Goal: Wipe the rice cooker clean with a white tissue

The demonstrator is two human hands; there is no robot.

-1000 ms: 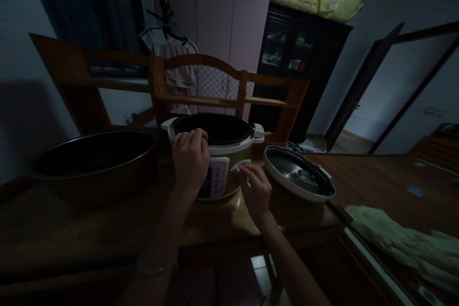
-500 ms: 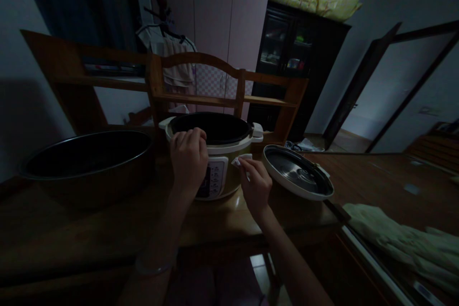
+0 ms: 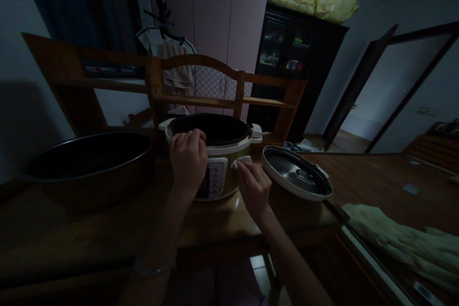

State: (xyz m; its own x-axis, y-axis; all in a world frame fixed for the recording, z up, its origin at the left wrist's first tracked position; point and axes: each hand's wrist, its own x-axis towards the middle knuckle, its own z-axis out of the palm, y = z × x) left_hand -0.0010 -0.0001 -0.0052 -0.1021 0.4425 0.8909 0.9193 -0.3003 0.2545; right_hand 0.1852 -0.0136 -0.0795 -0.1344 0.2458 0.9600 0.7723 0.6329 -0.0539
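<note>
A white-and-olive electric cooker [image 3: 233, 179] stands lidless on the wooden desk, its dark inside facing up. A control panel [image 3: 216, 179] with buttons is on its front, partly covered by my left hand [image 3: 188, 160]. The fingers of that hand are curled closed over the cooker's front rim. To the right of the panel, my right hand [image 3: 255, 184] pinches a small white tissue [image 3: 244, 159] against or just in front of the cooker's side; I cannot tell if it touches. The round lid [image 3: 297, 172] lies inner face up, right of the cooker.
A wide dark pot [image 3: 89, 177] sits on the desk [image 3: 215, 224] at the left. Behind the cooker rises a wooden shelf rack [image 3: 201, 100]. Pale green cloth [image 3: 398, 236] lies at the lower right, beyond the desk's edge.
My right hand and the tissue have shifted very slightly along the cooker's side. My left hand stays on the rim, and the view has tilted a little.
</note>
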